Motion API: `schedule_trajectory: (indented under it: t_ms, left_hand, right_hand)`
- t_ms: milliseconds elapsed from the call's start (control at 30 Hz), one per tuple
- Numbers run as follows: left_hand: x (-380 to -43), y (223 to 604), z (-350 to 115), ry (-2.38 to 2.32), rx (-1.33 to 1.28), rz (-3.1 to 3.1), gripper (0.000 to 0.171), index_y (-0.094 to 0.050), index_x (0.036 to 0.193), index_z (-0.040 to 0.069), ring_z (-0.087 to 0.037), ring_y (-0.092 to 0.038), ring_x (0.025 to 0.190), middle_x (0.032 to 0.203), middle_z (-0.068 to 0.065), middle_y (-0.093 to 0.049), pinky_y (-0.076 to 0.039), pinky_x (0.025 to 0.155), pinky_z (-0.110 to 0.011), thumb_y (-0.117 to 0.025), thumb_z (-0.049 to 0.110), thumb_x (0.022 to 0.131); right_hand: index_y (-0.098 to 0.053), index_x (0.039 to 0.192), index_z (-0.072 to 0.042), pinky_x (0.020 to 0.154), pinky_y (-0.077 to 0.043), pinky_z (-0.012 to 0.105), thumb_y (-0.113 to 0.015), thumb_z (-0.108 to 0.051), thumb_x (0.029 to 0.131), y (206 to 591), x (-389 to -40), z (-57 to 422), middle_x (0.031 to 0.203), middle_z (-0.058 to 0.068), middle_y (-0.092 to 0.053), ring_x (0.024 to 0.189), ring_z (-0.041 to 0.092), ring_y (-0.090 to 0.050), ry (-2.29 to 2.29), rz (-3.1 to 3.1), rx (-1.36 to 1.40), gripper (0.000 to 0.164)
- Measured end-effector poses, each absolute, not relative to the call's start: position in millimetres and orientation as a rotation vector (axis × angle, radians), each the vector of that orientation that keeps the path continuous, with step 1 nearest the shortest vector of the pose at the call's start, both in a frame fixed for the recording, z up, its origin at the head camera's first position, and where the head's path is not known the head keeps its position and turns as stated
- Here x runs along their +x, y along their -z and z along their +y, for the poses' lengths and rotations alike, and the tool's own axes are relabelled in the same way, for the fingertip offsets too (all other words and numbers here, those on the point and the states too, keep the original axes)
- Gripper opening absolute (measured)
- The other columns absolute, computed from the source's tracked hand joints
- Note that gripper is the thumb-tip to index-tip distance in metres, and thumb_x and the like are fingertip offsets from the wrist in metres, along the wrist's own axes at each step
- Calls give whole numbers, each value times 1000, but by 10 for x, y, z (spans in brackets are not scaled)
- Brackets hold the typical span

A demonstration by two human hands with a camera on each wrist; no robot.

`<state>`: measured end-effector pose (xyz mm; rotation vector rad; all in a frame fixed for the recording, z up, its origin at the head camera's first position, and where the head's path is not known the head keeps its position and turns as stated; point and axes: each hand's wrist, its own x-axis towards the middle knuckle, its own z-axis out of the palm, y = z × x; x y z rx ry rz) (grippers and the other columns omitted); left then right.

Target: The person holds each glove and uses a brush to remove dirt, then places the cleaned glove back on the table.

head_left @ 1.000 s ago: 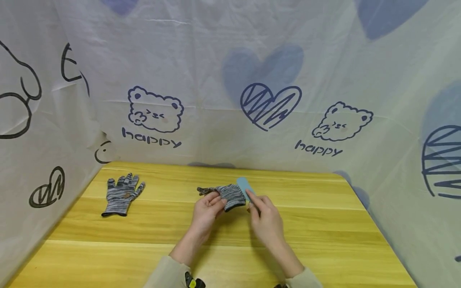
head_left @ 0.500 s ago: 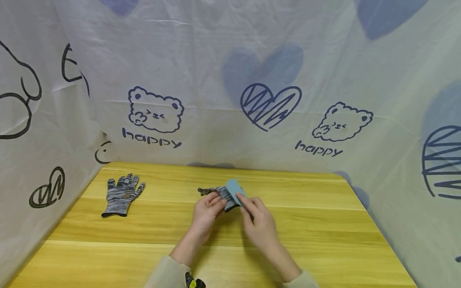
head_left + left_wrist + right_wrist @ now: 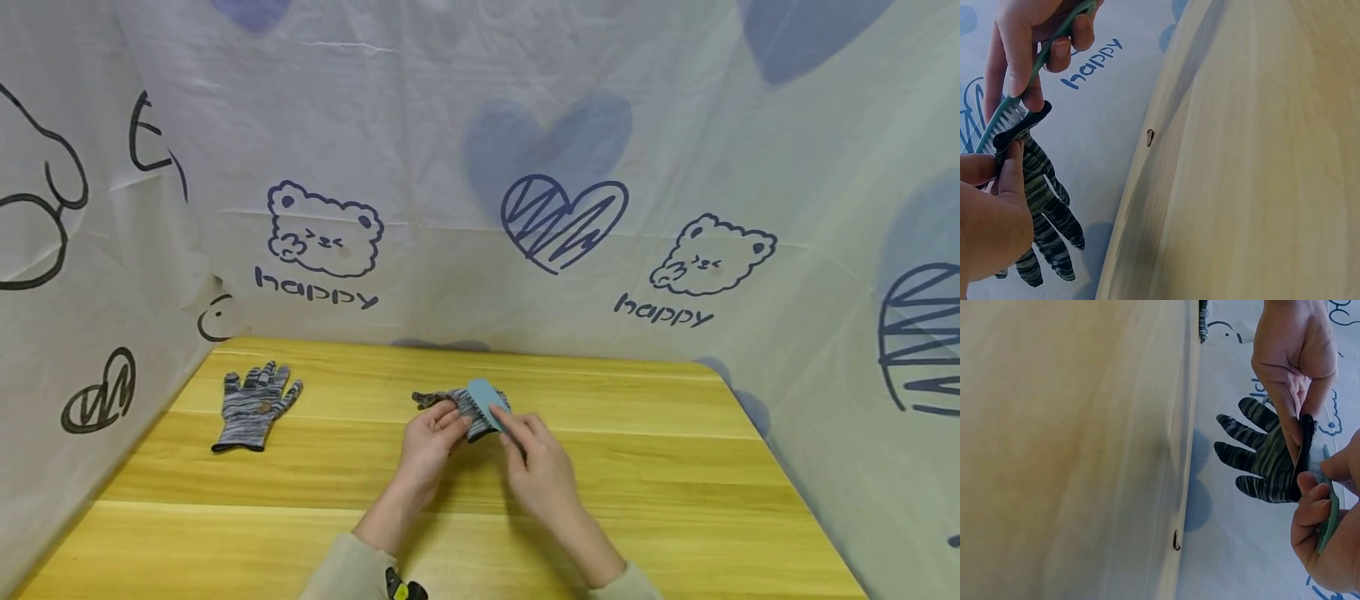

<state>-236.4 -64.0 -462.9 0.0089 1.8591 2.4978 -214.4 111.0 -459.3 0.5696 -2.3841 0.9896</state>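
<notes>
Above the table, your left hand pinches the glove near its dark cuff; your right hand grips the brush, a forefinger on its back. The glove hangs from your left hand, its fingers pointing away from the cuff, with the brush over the cuff end. To brush well, you should probably hold the knit taut, turn the bristles squarely to it, and stroke evenly away from your pinch; a slack cuff is likely to fold under the brush. Light pressure should suffice, since knit may snag.

Counted in descending size, you have: one table; two hands, both occupied; two gloves, namely the held one and a spare lying flat, well apart, toward the table's left side; one brush; one brown patch visible on the spare. Whether the held glove bears such a patch, you cannot tell from these views; the bristles are too fine to count.
</notes>
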Motion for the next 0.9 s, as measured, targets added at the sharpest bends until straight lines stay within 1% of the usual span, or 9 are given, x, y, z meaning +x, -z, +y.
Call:
schedule_trajectory:
  t_ms: [167,433,633,733,900]
  left_hand:
    - [-2358,4637,-643,-2493,13,1871,59,-31,152,-19,-44,-44,142,152,-39,-40,-52,105,-34,-58,-3,102]
    - [-2351,4627,-639,-2502,45,1864,57,-33,150,-20,-44,-50,138,149,-39,-45,-55,99,-28,-58,-3,102]
    - [-2340,4627,-642,-2500,53,1863,56,-34,150,-20,-43,-50,138,149,-39,-45,-55,99,-28,-57,-4,102]
    - [-2340,4623,-642,-2495,51,1878,56,-33,151,-20,-43,-47,139,150,-38,-43,-55,101,-30,-57,-5,102]
    - [-2343,4602,-645,-2502,18,1905,58,-32,152,-19,-44,-42,142,151,-39,-40,-55,102,-31,-57,-6,101]
  right_hand:
    - [-68,139,-18,56,-45,22,-69,-4,98,4572,-2142,1125,103,2,-67,70,8,-52,-989,-2419,513,43]
    - [-70,138,-19,59,-47,27,-71,-5,97,4575,-2165,1150,100,2,-66,73,11,-56,-944,-2389,455,44]
    - [-70,138,-21,60,-47,28,-70,-7,98,4559,-2168,1175,101,2,-67,74,12,-57,-950,-2421,418,42]
    - [-70,139,-20,59,-46,27,-69,-7,99,4551,-2186,1207,101,2,-66,74,12,-56,-965,-2433,390,42]
    - [-68,141,-18,52,-43,24,-67,-6,99,4523,-2228,1286,101,5,-66,66,9,-49,-988,-2465,333,43]
